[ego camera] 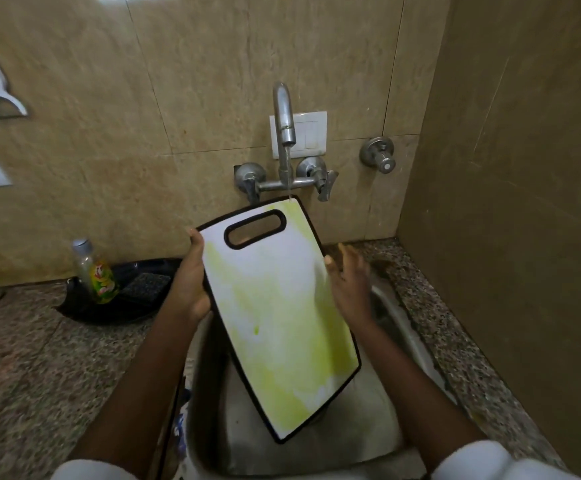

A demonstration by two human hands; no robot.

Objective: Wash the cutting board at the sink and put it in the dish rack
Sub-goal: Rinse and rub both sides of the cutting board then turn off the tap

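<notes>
A white cutting board with a black rim, a handle slot at its top and yellow-green stains stands tilted over the steel sink. Its lower end is down in the basin. My left hand grips the board's left edge. My right hand is at the right edge with its fingers spread, blurred, and seems to touch the board. A thin stream of water falls from the tap onto the board's top edge. No dish rack is clearly in view.
A dish soap bottle stands in a black tray on the granite counter left of the sink. Two tap handles and a separate valve sit on the tiled wall. A brown side wall closes in the right.
</notes>
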